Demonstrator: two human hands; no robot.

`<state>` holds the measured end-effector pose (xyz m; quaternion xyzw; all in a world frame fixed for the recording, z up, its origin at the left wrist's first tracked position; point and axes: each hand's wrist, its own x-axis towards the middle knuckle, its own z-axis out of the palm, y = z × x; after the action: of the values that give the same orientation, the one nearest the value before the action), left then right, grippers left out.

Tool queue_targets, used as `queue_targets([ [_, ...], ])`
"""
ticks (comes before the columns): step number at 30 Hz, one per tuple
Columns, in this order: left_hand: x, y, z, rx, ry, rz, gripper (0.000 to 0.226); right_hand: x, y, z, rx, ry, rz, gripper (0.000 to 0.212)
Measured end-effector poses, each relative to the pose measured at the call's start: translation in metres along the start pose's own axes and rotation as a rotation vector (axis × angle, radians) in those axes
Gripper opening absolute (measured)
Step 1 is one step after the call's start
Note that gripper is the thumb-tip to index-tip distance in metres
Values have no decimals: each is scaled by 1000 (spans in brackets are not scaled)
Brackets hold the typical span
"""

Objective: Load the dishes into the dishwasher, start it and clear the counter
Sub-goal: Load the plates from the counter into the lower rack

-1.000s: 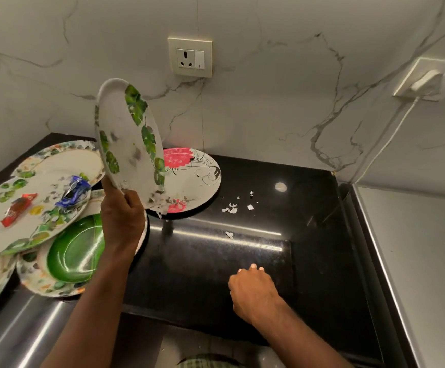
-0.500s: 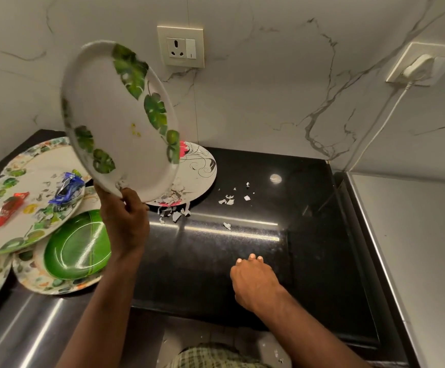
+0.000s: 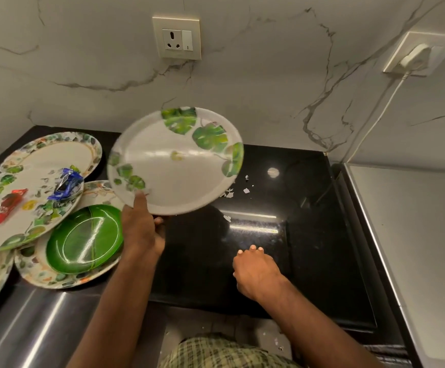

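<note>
My left hand (image 3: 143, 229) grips a white plate with green leaf prints (image 3: 176, 160) by its near rim, held face up above the black counter (image 3: 308, 235). My right hand (image 3: 255, 272) rests on the counter near its front edge, fingers curled, holding nothing. At the left lie several plates: a leaf-print plate with red and blue wrappers (image 3: 27, 205), a floral-rimmed plate (image 3: 56, 152) behind it, and a green plate (image 3: 84, 239) stacked on another floral plate. The plate with the red flower is hidden behind the held plate.
Small white scraps (image 3: 236, 192) lie on the counter beyond the held plate. A wall socket (image 3: 176, 37) sits above, and a plugged-in socket (image 3: 417, 55) with a white cable is at the right. A grey surface (image 3: 415, 235) adjoins the counter's right side.
My left hand has tipped the plate from nearly upright to almost flat and swung it rightward over the counter. The right hand has stayed in place.
</note>
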<state>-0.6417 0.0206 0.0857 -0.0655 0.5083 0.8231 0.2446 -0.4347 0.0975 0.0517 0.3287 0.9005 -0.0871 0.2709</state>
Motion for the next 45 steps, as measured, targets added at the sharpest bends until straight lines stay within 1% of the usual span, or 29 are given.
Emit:
queue_targets([
  [2,-5,0,-2,-103,-11,-189,29,1,-2,1,-13,-2,-8,40],
  [3,-7,-1,-5,-160,-68,-291,30,1,-2,1,-17,10,-14,39],
  [5,-10,-10,-11,-366,-261,-538,32,3,-3,4,-28,25,-20,38],
  [6,-13,-16,-14,-490,-352,-682,30,4,-3,6,-35,22,-19,38],
  [7,-17,-21,-15,-562,-407,-787,25,4,-4,7,-44,22,-19,37],
  [8,-24,-26,-12,-588,-435,-835,27,4,-5,7,-53,22,-18,37],
  [10,-37,-33,-5,-593,-458,-843,43,3,-7,5,-65,18,-14,39],
  [12,-47,-42,2,-627,-493,-857,46,0,-10,2,-73,-3,-3,44],
  [15,-52,-49,2,-667,-548,-941,68,-3,-11,0,-57,-34,23,54],
  [16,-53,-51,1,-676,-573,-953,68,-4,-11,0,-49,-38,27,56],
  [17,-56,-51,0,-669,-594,-963,64,-5,-10,0,-44,-39,29,58],
  [19,-59,-54,0,-629,-585,-961,44,-4,-10,1,-38,-42,29,59],
  [21,-61,-55,-1,-541,-541,-877,18,-3,-10,3,-43,-39,32,60],
  [22,-63,-54,-1,-469,-520,-819,15,-2,-10,4,-50,-37,37,61],
  [23,-66,-52,0,-399,-509,-767,18,-1,-10,5,-54,-39,43,62],
  [25,-72,-50,1,-279,-513,-672,35,0,-10,6,-58,-33,54,62],
  [27,-82,-46,1,-182,-565,-605,52,3,-10,11,-45,-11,38,53],
  [28,-85,-47,0,-143,-577,-593,55,5,-9,13,-43,-9,20,45],
  [30,-92,-49,-3,-113,-569,-625,50,10,-9,18,-42,-1,16,34],
  [31,-94,-49,-4,-118,-566,-654,48,11,-10,19,-26,9,23,36],
  [33,-96,-51,-7,-125,-564,-697,46,13,-11,20,-31,24,22,48],
  [34,-96,-52,-8,-119,-550,-694,44,13,-11,20,-49,33,16,49],
  [36,-95,-52,-11,-82,-505,-662,40,13,-9,21,-63,40,4,46],
  [38,-94,-51,-14,-56,-460,-623,43,10,-5,20,-61,66,-27,41],
  [42,-93,-40,-17,-18,-454,-544,43,7,12,11,4,96,-102,29],
  [44,-95,-35,-15,28,-472,-466,43,3,23,11,3,125,-158,33],
  [45,-95,-33,-14,62,-488,-420,46,-1,29,13,27,192,-158,38],
])
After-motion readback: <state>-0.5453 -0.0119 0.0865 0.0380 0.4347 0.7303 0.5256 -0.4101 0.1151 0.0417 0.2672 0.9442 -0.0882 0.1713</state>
